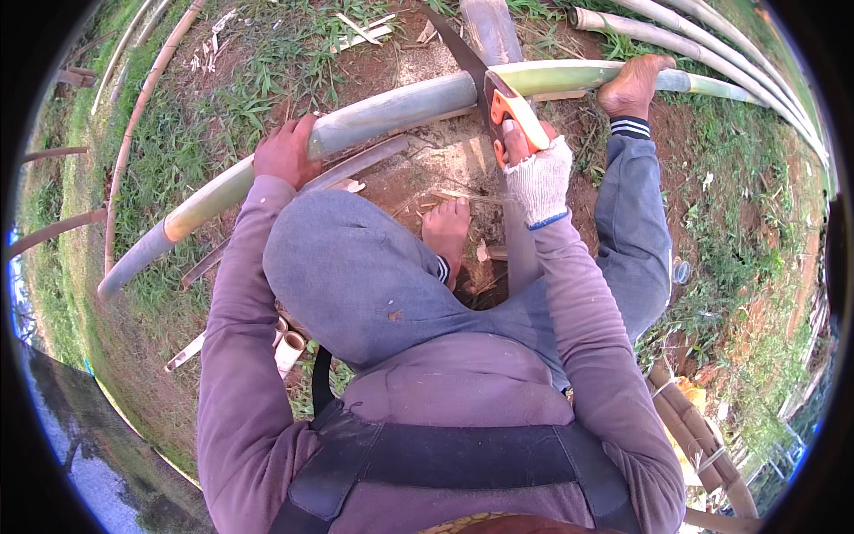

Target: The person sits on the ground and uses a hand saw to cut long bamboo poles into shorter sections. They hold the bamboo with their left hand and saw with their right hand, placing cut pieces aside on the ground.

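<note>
"Any lettering I can read on your saw [486,80], upper middle of the frame?"
"None; I make out no word or number on its blade [462,46] or orange handle [525,112]."
"And on the black strap [471,456], bottom middle?"
"I read nothing there either, nor anywhere else in view."

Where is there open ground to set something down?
Free: grass left of the left sleeve, below the bamboo; and soil right of the right leg, below the long poles, bar pale scraps. Crowded: around the saw and right hand.
</note>
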### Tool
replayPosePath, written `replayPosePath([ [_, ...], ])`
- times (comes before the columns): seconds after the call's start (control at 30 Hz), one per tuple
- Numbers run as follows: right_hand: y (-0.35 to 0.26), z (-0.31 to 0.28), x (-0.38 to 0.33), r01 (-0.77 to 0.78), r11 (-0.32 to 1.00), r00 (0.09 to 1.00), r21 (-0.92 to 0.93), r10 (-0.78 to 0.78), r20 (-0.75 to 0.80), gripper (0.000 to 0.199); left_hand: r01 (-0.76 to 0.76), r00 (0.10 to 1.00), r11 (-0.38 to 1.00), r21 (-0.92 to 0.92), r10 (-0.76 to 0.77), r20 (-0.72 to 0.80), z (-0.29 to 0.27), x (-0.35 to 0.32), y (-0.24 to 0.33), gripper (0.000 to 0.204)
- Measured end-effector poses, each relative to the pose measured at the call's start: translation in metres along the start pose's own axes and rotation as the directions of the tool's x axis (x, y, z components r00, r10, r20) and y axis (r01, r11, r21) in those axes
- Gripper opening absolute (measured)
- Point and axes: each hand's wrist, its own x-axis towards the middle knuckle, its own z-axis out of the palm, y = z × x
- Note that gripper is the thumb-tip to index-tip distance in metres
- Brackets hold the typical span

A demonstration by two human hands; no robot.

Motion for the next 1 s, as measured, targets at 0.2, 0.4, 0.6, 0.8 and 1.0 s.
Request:
replayPosePath([
  [0.2, -0.019, -0.114, -0.116, -0.089, 0.989, 0.991, -0.121, 0.100, 0.091, 0.019, 0.003, 0.999, 0.999, -0.041, -0.005, -0.053, 0.009, -0.009, 0.004, 0.083],
  [0.4, -0.003, -0.086, -0.110, -0.132, 0.991, 0.991, -0.002, 0.132, 0.027, 0.017, -0.029, 0.997, 0.999, -0.025, 0.027, -0.074, 0.008, -0.003, 0.002, 0.082],
  [0.6, -0.026, -0.021, -0.013, -0.033, 0.986, 0.998, -0.161, 0.041, 0.041, 0.025, -0.026, 0.999, 0.999, -0.028, 0.025, -0.019, -0.006, -0.009, 0.008, 0.081],
  [0.8, -0.044, -0.150, -0.167, -0.313, 0.943, 0.934, -0.111, 0.327, 0.142, 0.016, 0.003, 1.000, 0.999, -0.039, -0.004, -0.029, 0.006, -0.018, -0.002, 0.077],
  [1.0, -0.010, -0.005, 0.002, 0.049, 0.988, 0.999, -0.148, -0.046, 0.021, 0.026, -0.048, 0.997, 0.999, -0.026, 0.046, -0.063, 0.003, 0.002, 0.005, 0.082],
])
